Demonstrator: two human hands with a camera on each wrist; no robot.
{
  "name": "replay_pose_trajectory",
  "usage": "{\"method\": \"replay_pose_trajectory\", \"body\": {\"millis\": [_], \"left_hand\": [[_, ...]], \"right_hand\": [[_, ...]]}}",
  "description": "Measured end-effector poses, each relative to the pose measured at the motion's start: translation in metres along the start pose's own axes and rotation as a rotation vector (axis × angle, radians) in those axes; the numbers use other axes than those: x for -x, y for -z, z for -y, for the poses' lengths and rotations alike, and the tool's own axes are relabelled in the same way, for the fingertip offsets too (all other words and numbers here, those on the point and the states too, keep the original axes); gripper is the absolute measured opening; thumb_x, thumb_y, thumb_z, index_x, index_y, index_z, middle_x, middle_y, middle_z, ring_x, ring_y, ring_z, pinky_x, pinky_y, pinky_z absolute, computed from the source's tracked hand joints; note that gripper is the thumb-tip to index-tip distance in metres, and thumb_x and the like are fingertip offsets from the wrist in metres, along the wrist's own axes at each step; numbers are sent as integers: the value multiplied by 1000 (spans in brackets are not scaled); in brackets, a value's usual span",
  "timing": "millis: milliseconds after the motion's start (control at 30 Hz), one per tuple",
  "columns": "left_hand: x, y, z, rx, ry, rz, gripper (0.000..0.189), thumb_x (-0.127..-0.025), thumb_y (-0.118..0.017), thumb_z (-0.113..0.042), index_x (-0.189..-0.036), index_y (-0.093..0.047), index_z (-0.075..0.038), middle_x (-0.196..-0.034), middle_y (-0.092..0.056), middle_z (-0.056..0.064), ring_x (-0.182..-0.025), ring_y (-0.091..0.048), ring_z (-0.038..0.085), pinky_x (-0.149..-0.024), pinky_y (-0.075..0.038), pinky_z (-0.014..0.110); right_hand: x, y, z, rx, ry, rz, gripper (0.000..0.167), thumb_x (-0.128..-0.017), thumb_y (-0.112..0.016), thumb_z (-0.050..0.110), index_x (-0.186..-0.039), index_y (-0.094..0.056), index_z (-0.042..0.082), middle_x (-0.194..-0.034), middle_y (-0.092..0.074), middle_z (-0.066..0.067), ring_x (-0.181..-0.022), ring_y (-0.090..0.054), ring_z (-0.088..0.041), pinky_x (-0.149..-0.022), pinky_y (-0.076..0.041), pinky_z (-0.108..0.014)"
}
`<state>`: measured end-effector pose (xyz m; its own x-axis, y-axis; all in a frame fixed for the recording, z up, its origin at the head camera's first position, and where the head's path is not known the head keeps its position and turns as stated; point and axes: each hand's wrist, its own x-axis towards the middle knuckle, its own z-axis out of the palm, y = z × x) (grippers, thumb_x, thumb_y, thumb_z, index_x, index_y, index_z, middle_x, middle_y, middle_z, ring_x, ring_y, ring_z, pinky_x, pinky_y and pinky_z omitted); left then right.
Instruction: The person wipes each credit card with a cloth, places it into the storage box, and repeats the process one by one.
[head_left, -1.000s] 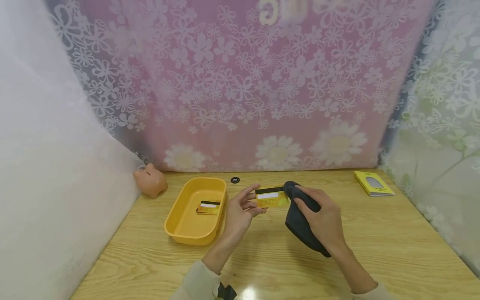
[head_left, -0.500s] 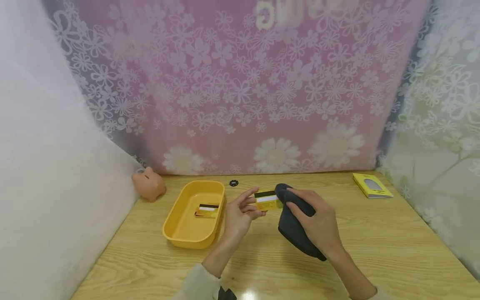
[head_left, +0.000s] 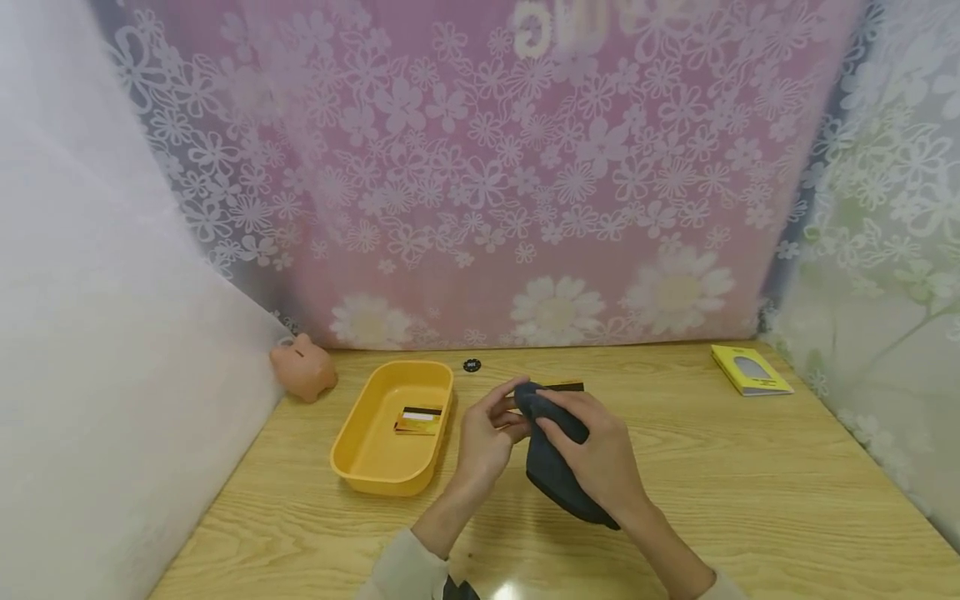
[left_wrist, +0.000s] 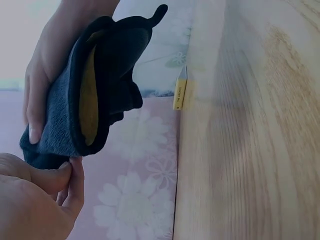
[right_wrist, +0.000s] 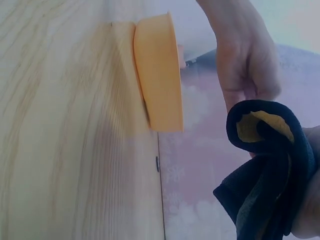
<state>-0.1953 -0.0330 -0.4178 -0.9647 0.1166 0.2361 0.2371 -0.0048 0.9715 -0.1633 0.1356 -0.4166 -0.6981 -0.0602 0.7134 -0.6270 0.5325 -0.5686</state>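
Note:
My left hand (head_left: 483, 437) pinches the left end of a yellow card with a black magnetic stripe (head_left: 566, 386). Most of that card is hidden behind a dark navy cloth (head_left: 558, 471); only its striped upper right corner shows in the head view. My right hand (head_left: 606, 450) grips the cloth folded over the card, thumb in front, with the loose part hanging below. In the left wrist view the cloth (left_wrist: 57, 122) shows a yellowish underside and reaches the left fingertips. Left of the hands, similar cards (head_left: 417, 421) lie stacked inside a yellow-orange plastic tub (head_left: 363, 479).
An orange piggy bank (head_left: 303, 369) stands at the table's back left. A black round chip (head_left: 472, 365) lies behind the tub. Toward the back right lies a yellow booklet-like packet (head_left: 750, 372). Floral curtains (head_left: 480, 208) border the wooden table (head_left: 750, 483) at the back and sides.
My right hand has slid the cloth leftward along the card to the left fingertips, covering the card's face that showed before. My left hand has kept nearly the same place.

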Motion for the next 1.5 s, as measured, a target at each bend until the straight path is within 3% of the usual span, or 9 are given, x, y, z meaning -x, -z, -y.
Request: {"method": "replay_pose_trajectory", "body": {"millis": [133,333,567,733,867,1067,1200,1333,1500], "left_hand": [[-1,3,-1,70,32,-8,63,-86,-71,19,-136,-71,-20,-117,-72,14,-89,-72,30,-82,-65,41],[0,3,2,74,55,-16,65,-86,-68,23,-134,-72,-21,-119,-68,15,-85,-68,22,-83,-65,46],[-1,3,4,89,83,-18,66,-84,-69,24,-135,-71,-19,-117,-66,14,-88,-68,25,-84,-65,42],[-3,6,3,85,79,-31,64,-85,-71,21,-135,-71,-18,-118,-67,14,-91,-71,30,-85,-64,43],[-3,8,2,81,73,-49,61,-86,-71,19,-134,-71,-19,-117,-69,14,-86,-72,27,-82,-65,38],[-3,5,3,81,59,-55,60,-86,-72,18,-133,-72,-19,-119,-69,16,-86,-72,29,-82,-65,42],[-2,1,3,57,47,-28,60,-87,-72,17,-134,-72,-21,-118,-72,15,-86,-73,28,-84,-65,43],[1,-3,2,-5,28,-24,59,-87,-74,13,-133,-72,-24,-112,-75,8,-83,-72,22,-81,-65,35],[3,-5,0,-13,21,-26,58,-88,-75,12,-133,-72,-24,-111,-76,8,-82,-72,22,-80,-64,33]], "right_hand": [[-1,7,-9,34,4,-39,44,-86,-84,2,-127,-75,15,-115,-73,-3,-101,-73,-23,-79,-63,-30],[2,26,-24,84,-32,-96,41,-86,-84,1,-125,-76,10,-114,-75,-6,-101,-73,-26,-86,-48,-3],[5,47,-32,122,-137,-146,37,-90,-82,6,-126,-76,10,-117,-74,-9,-105,-71,-30,-87,-42,2],[6,53,-29,120,-156,-166,36,-90,-82,8,-126,-76,13,-116,-75,-5,-103,-71,-18,-86,-44,0],[7,47,-19,82,-93,-162,39,-89,-83,4,-126,-76,14,-117,-75,-2,-105,-68,-8,-88,-47,-2],[6,30,-4,27,-6,-112,43,-86,-83,0,-127,-75,13,-114,-74,-2,-99,-72,-22,-85,-51,-6],[8,16,0,-5,-7,-64,44,-86,-83,0,-127,-74,13,-113,-73,-2,-97,-72,-22,-79,-59,-16],[9,6,2,-19,-25,-25,43,-86,-84,3,-127,-74,14,-115,-72,-2,-99,-72,-20,-77,-64,-30],[12,1,1,2,-22,-8,43,-86,-84,3,-127,-74,13,-117,-71,-2,-103,-71,-21,-79,-64,-36]]}}
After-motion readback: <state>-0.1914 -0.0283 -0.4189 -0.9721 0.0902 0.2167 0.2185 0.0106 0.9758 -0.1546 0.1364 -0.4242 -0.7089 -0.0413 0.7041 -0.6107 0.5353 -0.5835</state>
